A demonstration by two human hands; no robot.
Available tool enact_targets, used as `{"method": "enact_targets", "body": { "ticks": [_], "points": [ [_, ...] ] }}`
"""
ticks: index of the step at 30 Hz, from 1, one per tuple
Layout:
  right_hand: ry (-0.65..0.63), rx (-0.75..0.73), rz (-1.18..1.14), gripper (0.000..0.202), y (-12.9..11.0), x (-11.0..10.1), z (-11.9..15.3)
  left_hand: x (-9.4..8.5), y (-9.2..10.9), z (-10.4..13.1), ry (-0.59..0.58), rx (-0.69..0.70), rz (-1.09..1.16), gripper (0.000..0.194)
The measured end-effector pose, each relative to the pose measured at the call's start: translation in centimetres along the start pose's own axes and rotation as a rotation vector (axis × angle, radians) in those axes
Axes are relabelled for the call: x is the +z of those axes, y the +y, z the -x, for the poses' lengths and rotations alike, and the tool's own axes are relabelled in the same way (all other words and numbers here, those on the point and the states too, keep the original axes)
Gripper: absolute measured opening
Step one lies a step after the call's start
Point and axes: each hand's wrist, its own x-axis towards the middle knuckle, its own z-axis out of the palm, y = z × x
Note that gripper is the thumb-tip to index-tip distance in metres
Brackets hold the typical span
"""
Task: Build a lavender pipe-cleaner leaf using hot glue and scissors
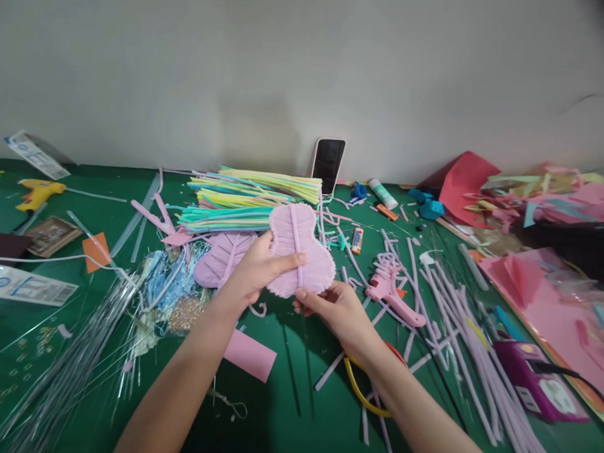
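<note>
Lilac pipe-cleaner panel point(283, 230), waisted and fuzzy-edged with a raised rib down its face, is held upright above the green table point(263, 432) between both hands. Its left side is gripped by the left hand point(260, 267), nearly closed, with the thumb laid across the front and the fingers mostly hidden behind. Its lower edge is pinched by the right hand point(336, 310), thumb in front and fingers partly curled beneath. A second lilac pipe-cleaner panel point(219, 258) is partly covered by the left hand. Behind, bundled pastel pipe cleaners point(231, 218) are laid beside a smartphone point(328, 164) propped against the wall point(165, 79). A pink glue gun point(396, 296) is seen among loose lilac pipe cleaners point(470, 346) to the right.
</note>
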Motion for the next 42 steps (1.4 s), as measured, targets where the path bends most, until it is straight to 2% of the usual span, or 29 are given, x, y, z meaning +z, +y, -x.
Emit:
{"method": "enact_targets", "body": {
  "ticks": [4, 7, 11, 13, 15, 20, 23, 27, 31, 35, 42],
  "points": [
    [0.01, -0.005, -0.011, 0.029, 0.2, -0.1, 0.2, 0.0, 0.3, 0.0, -0.026, -0.046, 0.046, 0.059],
    [-0.013, 0.043, -0.01, 0.034, 0.4, -0.1, 0.5, -0.5, 0.6, -0.2, -0.051, -0.093, 0.11, 0.046],
    [-0.13, 0.165, -0.011, 0.042, 0.7, -0.5, 1.0, -1.4, 0.6, -0.6, -0.035, -0.118, 0.206, 0.022],
    [-0.214, 0.205, -0.006, 0.048, 0.8, -0.9, 1.2, -1.7, 0.5, -0.8, -0.02, -0.137, 0.196, 0.016],
    [-0.235, 0.198, 0.009, 0.05, 0.8, -1.3, 1.3, -1.7, 0.3, -0.8, -0.023, -0.148, 0.18, 0.014],
    [0.0, 0.097, -0.068, 0.047, 0.5, -1.2, 1.1, -1.0, 0.1, -0.6, -0.045, -0.15, 0.187, 0.017],
    [0.064, 0.062, -0.099, 0.047, 0.2, -0.7, 0.8, -0.6, 0.0, -0.4, -0.05, -0.146, 0.147, 0.025],
    [0.101, 0.025, -0.048, 0.049, 0.0, -0.2, 0.5, -0.1, -0.2, -0.4, -0.084, -0.134, 0.068, 0.038],
    [0.098, -0.015, 0.005, 0.049, 0.2, 0.0, 0.2, 0.1, -0.5, -0.4, -0.053, -0.074, 0.029, 0.054],
    [0.094, -0.029, 0.069, 0.045, 0.4, 0.0, 0.1, 0.2, -0.7, -0.4, -0.03, -0.036, -0.016, 0.05],
    [0.095, -0.009, 0.043, 0.044, 0.8, -0.1, -0.1, 0.1, -0.5, -0.5, -0.02, -0.067, -0.006, 0.043]
  ]
}}
